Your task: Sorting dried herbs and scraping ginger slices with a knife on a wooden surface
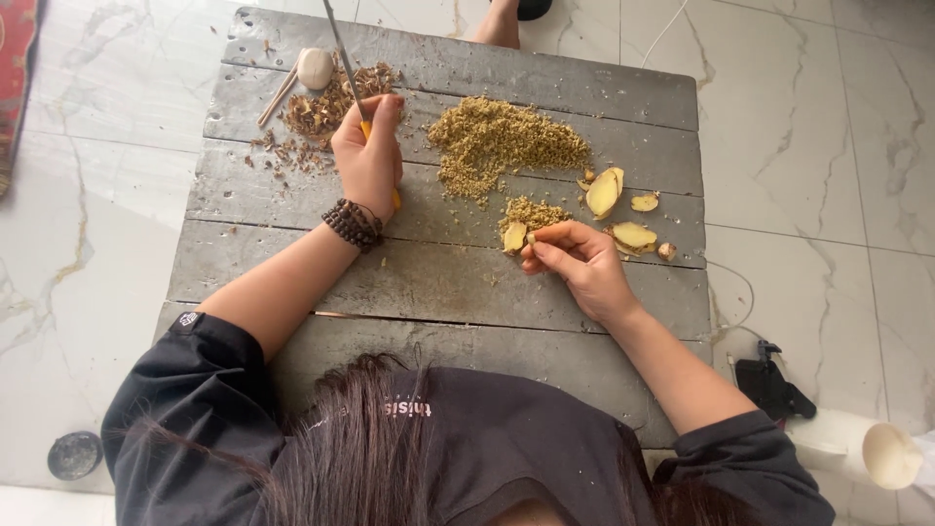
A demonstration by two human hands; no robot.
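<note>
My left hand grips a yellow-handled knife, its thin blade pointing away from me over a heap of brown peelings. A dark bead bracelet sits on that wrist. My right hand pinches a small piece at the edge of a ginger slice, beside a small mound of chopped ginger. A larger heap of chopped ginger lies further back. More ginger slices lie to the right. Everything rests on a grey wooden board.
A pale round object and thin sticks lie at the board's far left. On the marble floor are a dark round lid, a black object, a white cup and a thin cable. Another person's foot shows at the top.
</note>
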